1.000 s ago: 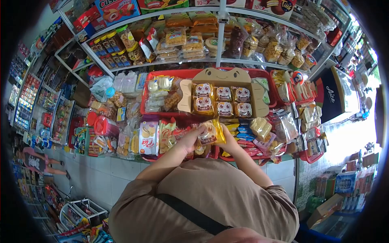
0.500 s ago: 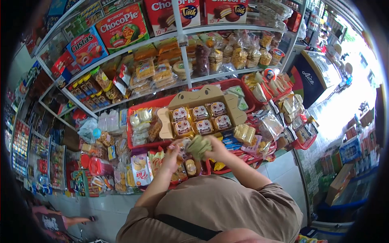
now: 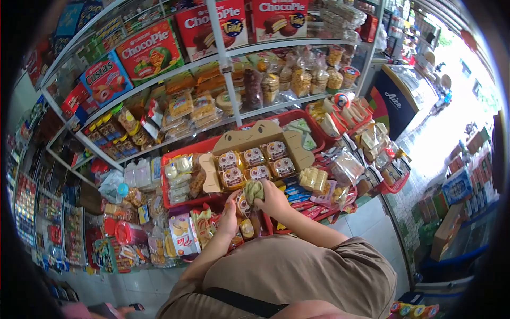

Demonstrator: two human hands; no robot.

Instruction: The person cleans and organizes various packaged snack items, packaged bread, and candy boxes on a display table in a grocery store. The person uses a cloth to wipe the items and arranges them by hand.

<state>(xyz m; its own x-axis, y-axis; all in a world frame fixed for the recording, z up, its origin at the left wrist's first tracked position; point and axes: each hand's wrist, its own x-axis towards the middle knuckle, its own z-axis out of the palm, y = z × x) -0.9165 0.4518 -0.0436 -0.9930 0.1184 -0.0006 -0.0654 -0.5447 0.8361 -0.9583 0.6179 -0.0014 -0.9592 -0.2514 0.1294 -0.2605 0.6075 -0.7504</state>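
Between my hands is a small packaged snack (image 3: 243, 204) with a cartoon-eyed label. My left hand (image 3: 229, 214) grips its left side. A crumpled green cloth (image 3: 254, 191) is bunched in my right hand (image 3: 270, 199), against the upper right of the packet. Just beyond my hands stands an open cardboard box (image 3: 214, 181) with a smiling face on its raised flap. Two rows of similar packets (image 3: 254, 157) lie inside it. Below my hands, a wrapped bun (image 3: 247, 228) rests among other snacks.
Red baskets (image 3: 166, 184) of wrapped snacks surround the box. Behind them rise shelves (image 3: 297, 43) with ChocoPie boxes (image 3: 150, 52) and bagged biscuits. A dark Aice freezer (image 3: 394, 101) stands at the right. Part of a person (image 3: 103, 310) shows at the lower left.
The snack packet now faces upward more clearly, with the cloth pressed to its upper edge. The view has shifted slightly, and the person at the lower left has moved down toward the frame's edge.
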